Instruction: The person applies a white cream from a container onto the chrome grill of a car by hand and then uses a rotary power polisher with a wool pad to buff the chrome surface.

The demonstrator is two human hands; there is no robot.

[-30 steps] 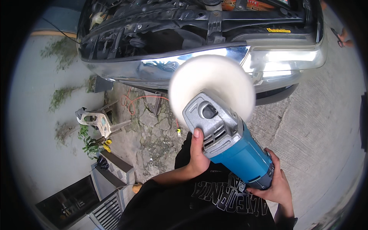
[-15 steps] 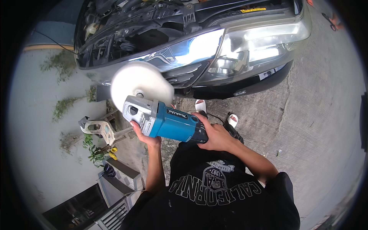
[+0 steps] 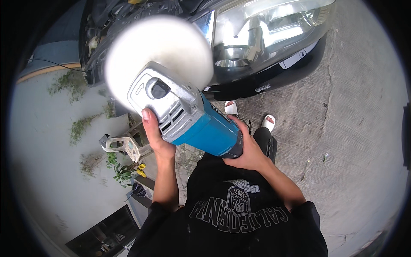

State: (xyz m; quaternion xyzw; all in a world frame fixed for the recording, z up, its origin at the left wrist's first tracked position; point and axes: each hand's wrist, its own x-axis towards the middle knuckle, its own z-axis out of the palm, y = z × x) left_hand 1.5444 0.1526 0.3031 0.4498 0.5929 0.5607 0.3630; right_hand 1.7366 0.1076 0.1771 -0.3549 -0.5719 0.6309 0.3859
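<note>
While pad (image 3: 159,60) blurs | both hands clamp polisher (image 3: 188,118): left hand (image 3: 155,136), right hand (image 3: 248,150) | headlight (image 3: 265,25) cropped

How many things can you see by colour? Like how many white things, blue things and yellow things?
White: 3, the round fluffy polishing pad and two sandals
Blue: 1, the polisher body, held by the left hand and the right hand
Yellow: 1, a small cluster of yellow bits on the ground
Total: 5
</note>
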